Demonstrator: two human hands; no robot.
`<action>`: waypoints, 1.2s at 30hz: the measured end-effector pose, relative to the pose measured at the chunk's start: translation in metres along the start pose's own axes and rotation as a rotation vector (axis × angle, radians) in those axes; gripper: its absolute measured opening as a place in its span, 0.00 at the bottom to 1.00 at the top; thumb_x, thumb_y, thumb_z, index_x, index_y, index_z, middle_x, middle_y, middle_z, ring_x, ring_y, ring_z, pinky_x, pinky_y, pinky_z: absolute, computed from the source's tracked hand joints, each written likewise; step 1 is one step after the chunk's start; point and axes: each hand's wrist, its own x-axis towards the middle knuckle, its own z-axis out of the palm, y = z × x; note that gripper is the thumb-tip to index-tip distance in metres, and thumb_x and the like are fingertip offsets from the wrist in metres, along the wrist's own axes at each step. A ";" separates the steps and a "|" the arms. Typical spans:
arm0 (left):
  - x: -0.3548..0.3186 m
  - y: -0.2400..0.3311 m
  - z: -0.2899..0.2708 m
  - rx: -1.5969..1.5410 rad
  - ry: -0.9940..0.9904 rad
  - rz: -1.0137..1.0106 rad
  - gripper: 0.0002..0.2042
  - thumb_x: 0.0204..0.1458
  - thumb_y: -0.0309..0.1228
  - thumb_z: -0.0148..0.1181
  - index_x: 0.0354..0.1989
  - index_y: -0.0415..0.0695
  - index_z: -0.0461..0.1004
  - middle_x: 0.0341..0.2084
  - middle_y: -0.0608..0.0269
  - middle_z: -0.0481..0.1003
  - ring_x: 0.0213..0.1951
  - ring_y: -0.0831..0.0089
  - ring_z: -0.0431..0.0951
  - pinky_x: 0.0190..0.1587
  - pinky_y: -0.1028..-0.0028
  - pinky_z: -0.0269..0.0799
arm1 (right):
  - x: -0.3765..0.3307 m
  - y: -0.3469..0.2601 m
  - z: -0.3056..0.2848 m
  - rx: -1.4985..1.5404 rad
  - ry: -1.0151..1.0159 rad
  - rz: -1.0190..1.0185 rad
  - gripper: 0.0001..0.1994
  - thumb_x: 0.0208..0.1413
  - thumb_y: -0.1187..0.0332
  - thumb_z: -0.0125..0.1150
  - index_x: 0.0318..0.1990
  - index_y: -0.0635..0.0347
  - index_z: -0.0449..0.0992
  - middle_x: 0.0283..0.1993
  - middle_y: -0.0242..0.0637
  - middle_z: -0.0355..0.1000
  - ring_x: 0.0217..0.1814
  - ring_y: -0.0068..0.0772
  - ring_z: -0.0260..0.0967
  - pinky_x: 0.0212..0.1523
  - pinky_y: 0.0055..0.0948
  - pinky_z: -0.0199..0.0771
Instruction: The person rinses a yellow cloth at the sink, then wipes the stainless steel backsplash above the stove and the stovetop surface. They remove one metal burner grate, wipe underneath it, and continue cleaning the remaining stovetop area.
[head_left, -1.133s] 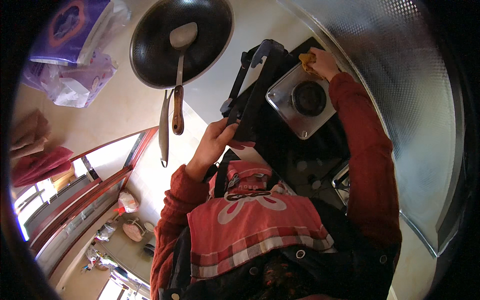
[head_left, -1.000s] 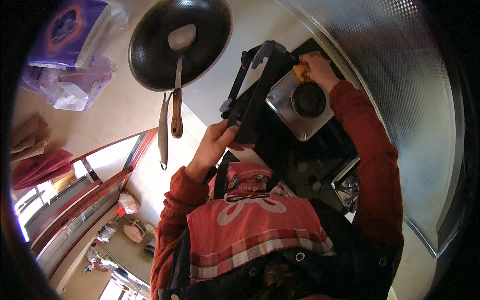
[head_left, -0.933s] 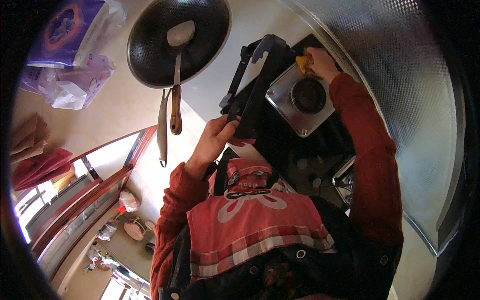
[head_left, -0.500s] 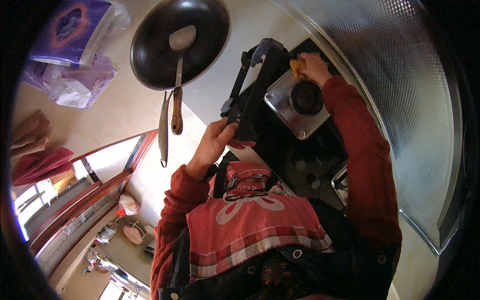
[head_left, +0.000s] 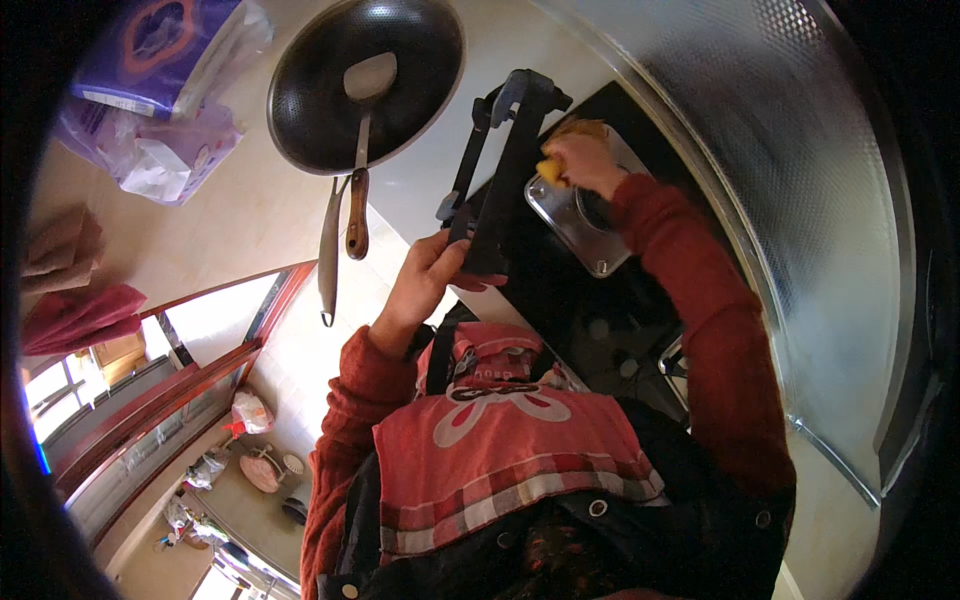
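My left hand [head_left: 422, 275] is closed around the near end of a black pan support [head_left: 498, 185], lifted and tilted beside the gas stove [head_left: 590, 310]. With my right hand [head_left: 588, 163] I grip a yellow cleaning cloth [head_left: 551, 170], pressed on the far-left part of a square, shiny metal burner plate [head_left: 582, 238]. My hand and sleeve hide much of the plate and its round centre. The hand is slightly blurred.
A wok [head_left: 330, 70] with a spatula [head_left: 362, 160] in it rests on the counter at far left. Purple tissue packs [head_left: 160, 70] lie farther left. A textured metal splash guard [head_left: 800, 200] curves along the right, and a second burner [head_left: 675, 365] shows nearer me.
My right hand has moved left with the cloth, from the plate's far corner across its far-left part. The left hand and the pan support have barely shifted.
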 end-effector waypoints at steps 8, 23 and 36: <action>0.000 0.005 -0.005 0.090 -0.052 -0.015 0.17 0.60 0.34 0.36 0.46 0.32 0.66 0.34 0.49 0.77 0.35 0.60 0.80 0.34 0.74 0.77 | -0.034 -0.083 0.026 0.084 0.068 -0.193 0.07 0.52 0.70 0.51 0.36 0.61 0.72 0.35 0.46 0.71 0.38 0.49 0.69 0.43 0.42 0.68; -0.010 -0.003 -0.004 0.066 0.020 0.012 0.14 0.60 0.31 0.41 0.42 0.30 0.66 0.32 0.51 0.76 0.33 0.64 0.80 0.36 0.76 0.76 | 0.007 0.075 -0.039 -0.060 0.043 0.367 0.23 0.44 0.75 0.61 0.51 0.59 0.66 0.46 0.50 0.71 0.49 0.52 0.68 0.49 0.41 0.68; 0.008 -0.006 0.000 0.043 0.010 -0.078 0.15 0.60 0.33 0.43 0.43 0.30 0.66 0.30 0.53 0.75 0.34 0.63 0.80 0.34 0.76 0.77 | 0.002 0.060 -0.035 -0.128 0.120 0.351 0.19 0.48 0.76 0.57 0.49 0.61 0.66 0.42 0.51 0.71 0.44 0.51 0.70 0.43 0.44 0.72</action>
